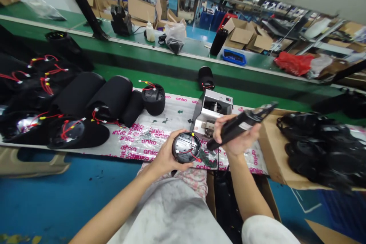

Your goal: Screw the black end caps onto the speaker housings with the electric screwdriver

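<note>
My left hand (167,156) is closed around a round black housing (186,147). Its open end faces up, with red and black wires and a small yellow tag showing. My right hand (238,135) grips a long black part (236,127) with a pale label, tilted up to the right; its exact kind is unclear. The lower end of that part is close to the housing's right side. Just beyond both hands stands a metal-cased machine (213,110) with an open front. Further left, a short black cylinder (153,99) with red wires stands on the bench.
Black fabric-covered cylinders (110,97) with red wire leads crowd the bench's left side. A cardboard box (274,152) of black parts sits at the right. Behind, a green shelf (137,42) holds a bottle (150,31) and a blue tray (234,57).
</note>
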{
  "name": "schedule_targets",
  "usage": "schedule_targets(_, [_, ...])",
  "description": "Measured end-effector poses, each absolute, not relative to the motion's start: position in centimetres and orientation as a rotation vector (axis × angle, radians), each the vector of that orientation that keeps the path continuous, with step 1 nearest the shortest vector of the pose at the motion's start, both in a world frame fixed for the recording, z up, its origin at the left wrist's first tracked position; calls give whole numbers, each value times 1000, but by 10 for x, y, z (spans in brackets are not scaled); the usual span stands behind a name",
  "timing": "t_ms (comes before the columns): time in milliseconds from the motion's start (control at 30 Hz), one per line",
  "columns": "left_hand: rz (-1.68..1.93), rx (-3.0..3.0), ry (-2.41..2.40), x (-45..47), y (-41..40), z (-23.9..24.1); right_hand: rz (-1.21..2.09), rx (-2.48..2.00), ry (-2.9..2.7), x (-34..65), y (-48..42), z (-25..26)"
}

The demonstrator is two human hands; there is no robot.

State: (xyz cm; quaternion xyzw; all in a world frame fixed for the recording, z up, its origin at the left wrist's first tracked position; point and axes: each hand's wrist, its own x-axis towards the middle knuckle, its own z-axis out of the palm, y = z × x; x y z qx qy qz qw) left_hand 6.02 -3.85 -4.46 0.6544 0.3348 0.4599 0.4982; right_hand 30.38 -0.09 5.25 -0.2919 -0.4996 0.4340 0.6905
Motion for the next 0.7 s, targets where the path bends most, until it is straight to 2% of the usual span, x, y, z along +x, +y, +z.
schedule_targets(200, [1142,1597,798,62,-38,-46,760,-582,-1177,322,-16,87])
schedule_targets(367, [1099,1553,811,60,-39,-46,574,-596,-1140,297,-9,73])
schedule_targets(567, [1114,1535,802,61,-39,-47,750,-630,-1125,286,-2,52])
schedule_targets(700, [1134,1548,797,61,-38,-49,899,-655,-1148,301,-9,59])
